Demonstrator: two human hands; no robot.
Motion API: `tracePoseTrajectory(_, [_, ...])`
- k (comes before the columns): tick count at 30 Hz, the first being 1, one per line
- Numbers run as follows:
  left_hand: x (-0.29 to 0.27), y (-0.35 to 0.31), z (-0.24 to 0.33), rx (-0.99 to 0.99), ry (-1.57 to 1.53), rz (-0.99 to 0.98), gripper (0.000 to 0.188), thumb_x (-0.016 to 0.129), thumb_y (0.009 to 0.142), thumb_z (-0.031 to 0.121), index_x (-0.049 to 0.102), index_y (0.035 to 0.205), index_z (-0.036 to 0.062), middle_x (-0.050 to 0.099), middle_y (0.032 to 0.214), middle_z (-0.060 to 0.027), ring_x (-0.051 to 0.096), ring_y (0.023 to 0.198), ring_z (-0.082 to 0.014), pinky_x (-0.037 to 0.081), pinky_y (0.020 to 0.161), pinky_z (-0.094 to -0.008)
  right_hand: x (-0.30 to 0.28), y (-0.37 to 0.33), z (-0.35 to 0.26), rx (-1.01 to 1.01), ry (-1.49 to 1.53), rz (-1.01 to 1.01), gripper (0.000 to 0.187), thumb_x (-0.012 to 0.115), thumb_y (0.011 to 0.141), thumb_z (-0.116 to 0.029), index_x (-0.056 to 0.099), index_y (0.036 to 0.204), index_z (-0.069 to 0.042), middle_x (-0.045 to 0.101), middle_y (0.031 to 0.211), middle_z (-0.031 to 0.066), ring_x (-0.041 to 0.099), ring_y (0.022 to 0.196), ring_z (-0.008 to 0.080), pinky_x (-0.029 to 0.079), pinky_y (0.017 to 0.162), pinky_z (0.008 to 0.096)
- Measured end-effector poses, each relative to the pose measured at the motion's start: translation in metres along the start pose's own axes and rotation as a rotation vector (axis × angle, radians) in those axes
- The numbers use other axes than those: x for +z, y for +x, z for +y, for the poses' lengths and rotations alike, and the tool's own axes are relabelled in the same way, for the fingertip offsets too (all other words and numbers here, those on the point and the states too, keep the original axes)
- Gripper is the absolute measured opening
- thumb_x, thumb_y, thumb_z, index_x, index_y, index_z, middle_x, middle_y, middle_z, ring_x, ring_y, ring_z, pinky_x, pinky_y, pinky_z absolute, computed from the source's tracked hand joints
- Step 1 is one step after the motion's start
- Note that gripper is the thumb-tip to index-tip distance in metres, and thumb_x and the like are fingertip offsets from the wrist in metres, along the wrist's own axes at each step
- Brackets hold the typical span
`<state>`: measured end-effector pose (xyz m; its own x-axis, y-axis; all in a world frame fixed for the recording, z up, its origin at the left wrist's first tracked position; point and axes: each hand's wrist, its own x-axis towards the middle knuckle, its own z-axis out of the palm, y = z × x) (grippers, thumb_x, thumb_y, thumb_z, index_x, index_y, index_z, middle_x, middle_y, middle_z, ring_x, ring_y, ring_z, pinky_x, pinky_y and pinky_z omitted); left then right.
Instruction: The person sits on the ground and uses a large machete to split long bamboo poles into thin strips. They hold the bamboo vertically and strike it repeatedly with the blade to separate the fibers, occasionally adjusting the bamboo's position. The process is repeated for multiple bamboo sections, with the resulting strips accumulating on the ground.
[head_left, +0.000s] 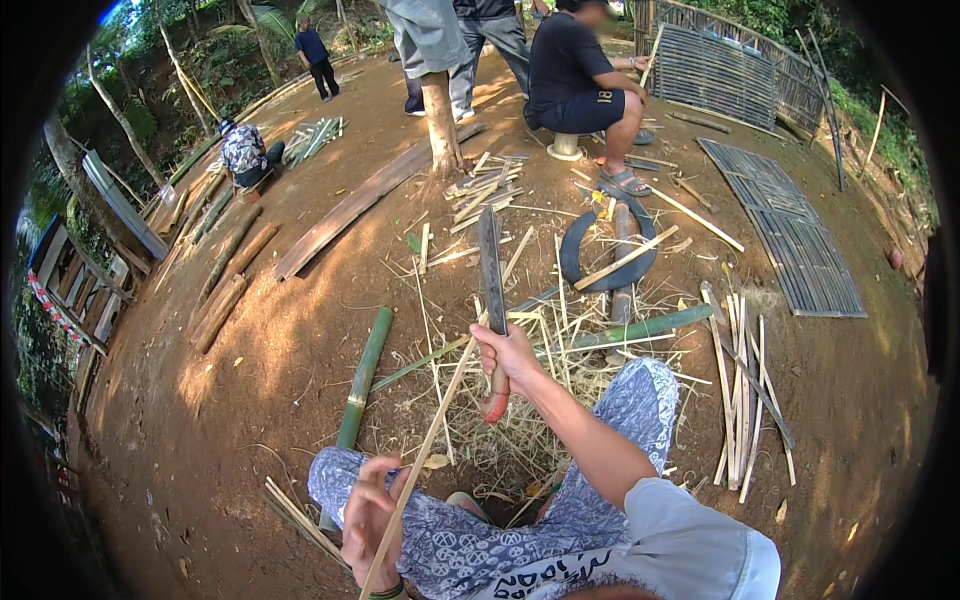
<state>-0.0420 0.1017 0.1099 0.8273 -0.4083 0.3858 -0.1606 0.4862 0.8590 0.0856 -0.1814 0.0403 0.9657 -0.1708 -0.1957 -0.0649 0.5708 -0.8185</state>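
My right hand [507, 357] is closed round the handle of a machete [492, 270], its dark blade pointing up and away from me. The reddish butt of the handle shows below my fist. A long, thin bamboo strip [430, 440] slants from beside my right hand down to my left hand [372, 520]. Loosely curled, the left fingers lie against this strip near my left knee; part of their grip is hidden. Beneath the machete, shavings and split strips [520, 410] are heaped between my legs. A green bamboo pole [650, 325] lies across a log just beyond.
Another green bamboo length [366, 375] lies by my left knee. Cut strips [742, 390] are piled on the right. Ahead are a black tyre-like ring [575, 250], a tree trunk [440, 125] and a seated person [580, 80]. A slatted bamboo panel [785, 230] lies far right.
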Motion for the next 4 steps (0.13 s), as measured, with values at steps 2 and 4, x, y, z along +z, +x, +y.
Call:
tracePoseTrajectory(2, [-0.012,0.007,-0.013,-0.271,0.030,0.019,0.063,0.055,0.094,0.057,0.050,0.128,0.0037,0.045,0.143,-0.0219,0.035,0.141,-0.0308,0.032,0.114,-0.0486,-0.003,-0.010,-0.003,-0.032,-0.081,0.018,0.022,0.069,0.095,-0.019,0.050,0.087,-0.010,0.047,0.059,-0.0059,0.045,0.045,0.0062,0.037,0.041,0.0234])
tracePoseTrajectory(4, [-0.009,0.025,-0.012,-0.599,0.055,-0.062,0.088,0.058,0.092,0.058,0.027,0.154,0.0047,0.034,0.155,-0.0192,0.019,0.150,-0.0333,0.021,0.118,-0.0596,-0.013,-0.016,0.001,-0.071,-0.138,-0.011,0.020,0.068,0.097,-0.020,0.052,0.089,-0.010,0.048,0.059,-0.0054,0.048,0.046,0.0068,0.039,0.042,0.0230])
